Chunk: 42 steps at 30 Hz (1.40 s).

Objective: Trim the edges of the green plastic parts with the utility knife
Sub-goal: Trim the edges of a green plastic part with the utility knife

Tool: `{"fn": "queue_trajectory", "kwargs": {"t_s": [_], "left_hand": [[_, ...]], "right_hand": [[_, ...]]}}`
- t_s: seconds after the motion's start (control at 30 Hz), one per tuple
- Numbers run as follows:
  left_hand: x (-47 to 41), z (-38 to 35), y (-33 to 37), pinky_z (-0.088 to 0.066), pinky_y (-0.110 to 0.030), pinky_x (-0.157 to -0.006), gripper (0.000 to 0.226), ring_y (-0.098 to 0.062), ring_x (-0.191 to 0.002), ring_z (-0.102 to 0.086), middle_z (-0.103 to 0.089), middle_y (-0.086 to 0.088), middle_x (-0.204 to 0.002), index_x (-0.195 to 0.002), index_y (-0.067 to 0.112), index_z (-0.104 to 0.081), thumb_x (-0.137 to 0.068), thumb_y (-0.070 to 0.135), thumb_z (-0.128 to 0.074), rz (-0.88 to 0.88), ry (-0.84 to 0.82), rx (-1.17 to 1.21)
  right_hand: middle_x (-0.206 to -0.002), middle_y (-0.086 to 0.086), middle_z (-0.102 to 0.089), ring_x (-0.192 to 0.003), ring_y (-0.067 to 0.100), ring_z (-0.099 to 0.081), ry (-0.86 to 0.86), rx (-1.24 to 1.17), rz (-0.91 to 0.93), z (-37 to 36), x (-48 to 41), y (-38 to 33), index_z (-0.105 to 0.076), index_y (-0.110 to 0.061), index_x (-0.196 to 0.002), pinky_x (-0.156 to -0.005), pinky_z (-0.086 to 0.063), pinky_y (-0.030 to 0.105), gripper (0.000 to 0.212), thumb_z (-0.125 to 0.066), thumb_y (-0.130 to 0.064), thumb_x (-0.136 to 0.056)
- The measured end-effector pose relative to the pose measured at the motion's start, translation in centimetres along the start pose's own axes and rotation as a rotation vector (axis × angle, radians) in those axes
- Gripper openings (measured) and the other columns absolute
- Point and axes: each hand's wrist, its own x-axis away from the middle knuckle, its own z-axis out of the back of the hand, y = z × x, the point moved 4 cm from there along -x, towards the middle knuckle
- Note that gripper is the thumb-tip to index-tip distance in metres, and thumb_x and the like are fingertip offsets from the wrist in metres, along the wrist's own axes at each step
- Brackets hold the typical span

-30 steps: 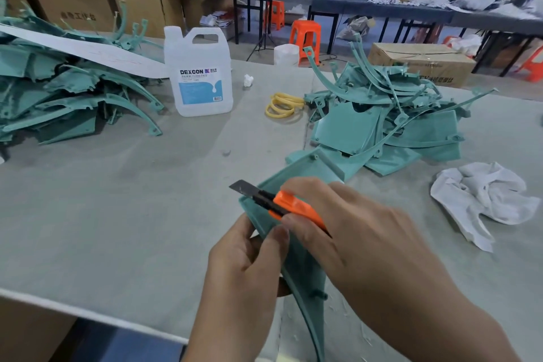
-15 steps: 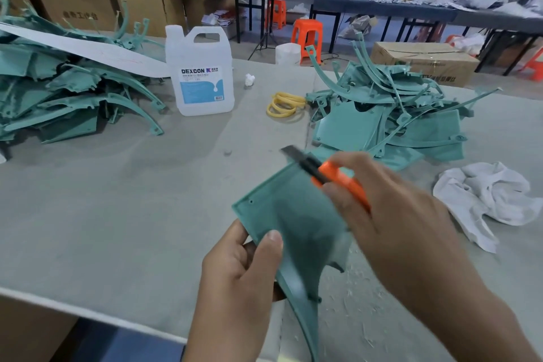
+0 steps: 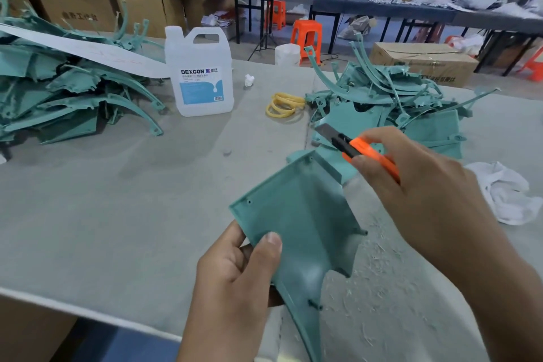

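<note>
At centre frame the green plastic part (image 3: 296,214) is pinched by the left hand (image 3: 235,282), and the utility knife (image 3: 357,150), gripped in the right hand (image 3: 426,203), could be slipped toward that thumb.

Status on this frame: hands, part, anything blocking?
Left hand grips green part at its near edge. Right hand holds utility knife, blade past the part's far corner, not touching. Nothing blocking.

Diffuse indoor light, fairly bright, even. Blown-out patch top right. White translucent plastic jug (image 3: 202,73) throws a soft shadow forward-left on the grey table (image 3: 117,214). Faint sheen on flat green plastic part (image 3: 299,214). Fisheye bowing at edges; far background soft.
</note>
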Motion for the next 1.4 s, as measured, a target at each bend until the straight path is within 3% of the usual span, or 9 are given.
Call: {"fn": "queue_trajectory", "kwargs": {"t_s": [0.2,0.37,0.53,0.7,0.9,1.0,1.23,1.3,1.4], "left_hand": [[-0.3,-0.7,-0.1,-0.058,-0.034,-0.05,0.039,-0.031,-0.066,-0.075,-0.076,-0.017,-0.078,-0.087,0.03,-0.078,-0.099,0.005,-0.051,0.023,-0.014,0.008],[0.1,-0.2,0.3,-0.057,-0.034,-0.048,0.037,-0.028,-0.06,-0.073,-0.075,-0.017,-0.075,-0.09,0.033,-0.078,-0.097,0.003,-0.057,-0.03,0.01,-0.037],[0.1,-0.6,0.0,-0.057,-0.034,-0.048,0.034,-0.029,-0.059,-0.073,-0.074,-0.018,-0.071,-0.089,0.036,-0.078,-0.098,0.008,-0.061,-0.029,0.041,-0.046],[0.0,-1.3,0.6,-0.054,-0.029,-0.044,0.031,-0.028,-0.058,-0.073,-0.075,-0.017,-0.072,-0.088,0.037,-0.078,-0.095,0.01,-0.065,-0.014,0.009,-0.022],[0.2,0.0,2.4,-0.053,-0.032,-0.044,0.026,-0.029,-0.054,-0.066,-0.068,-0.03,-0.069,-0.085,0.032,-0.081,-0.07,0.022,-0.061,-0.076,0.007,-0.04],[0.2,0.2,3.9,-0.057,-0.029,-0.052,0.028,-0.023,-0.061,-0.071,-0.075,-0.014,-0.072,-0.088,0.034,-0.08,-0.073,0.02,-0.062,-0.21,0.007,-0.085],[0.1,1.3,6.6,-0.044,-0.006,-0.064,0.026,0.0,-0.066,-0.061,-0.068,0.026,-0.084,-0.114,0.052,-0.065,-0.091,0.047,-0.052,-0.682,0.049,-0.861],[-0.5,1.4,5.9,-0.043,-0.01,-0.086,0.028,0.009,-0.095,-0.061,-0.066,0.033,-0.104,-0.115,0.046,-0.066,-0.093,0.037,-0.053,-0.788,0.031,-0.982],[-1.9,1.7,3.1,-0.034,-0.024,-0.11,0.035,-0.014,-0.128,-0.049,-0.059,0.015,-0.134,-0.114,0.037,-0.072,-0.089,0.021,-0.053,-0.849,-0.01,-1.001]], "right_hand": [[-0.086,-0.015,-0.059,-0.068,0.009,-0.058,-0.242,-0.093,0.161,-0.6,2.7,-5.8,-0.039,-0.052,-0.119,-0.062,-0.052,0.035,0.034,-0.025,-0.068,-0.093],[-0.082,-0.011,-0.059,-0.067,0.018,-0.061,-0.149,-0.049,0.073,-0.2,0.9,-2.6,-0.042,-0.045,-0.118,-0.067,-0.056,0.045,0.033,-0.027,-0.064,-0.096],[-0.081,-0.02,-0.057,-0.067,0.01,-0.058,-0.071,-0.01,0.078,1.7,0.6,-2.3,-0.047,-0.048,-0.118,-0.058,-0.047,0.032,0.031,-0.031,-0.066,-0.098],[-0.088,-0.025,-0.059,-0.066,-0.001,-0.055,-0.318,-0.114,0.157,0.6,1.9,-4.5,-0.037,-0.063,-0.12,-0.059,-0.043,0.022,0.037,-0.022,-0.076,-0.089],[-0.061,-0.012,-0.054,-0.056,0.004,-0.051,-0.068,-0.001,0.022,1.5,-1.1,2.0,-0.056,-0.045,-0.114,-0.057,-0.044,0.03,0.03,-0.039,-0.059,-0.094],[-0.065,-0.009,-0.062,-0.055,0.008,-0.055,0.035,-0.062,-0.03,1.4,-1.0,3.5,-0.053,-0.048,-0.11,-0.059,-0.049,0.032,0.023,-0.043,-0.06,-0.093],[-0.07,0.0,-0.066,-0.048,0.014,-0.053,-0.039,-0.724,-0.322,-3.3,1.1,4.1,-0.062,-0.043,-0.091,-0.046,-0.048,0.037,0.022,-0.048,-0.06,-0.094],[-0.067,0.003,-0.061,-0.046,0.015,-0.049,-0.104,-1.128,-0.511,-5.1,1.8,3.4,-0.069,-0.034,-0.087,-0.041,-0.042,0.03,0.039,-0.056,-0.07,-0.086],[-0.062,0.005,-0.056,-0.046,0.014,-0.047,-0.252,-1.431,-0.635,-7.4,2.7,2.9,-0.075,-0.028,-0.099,-0.037,-0.036,0.024,0.065,-0.064,-0.084,-0.069]]}}
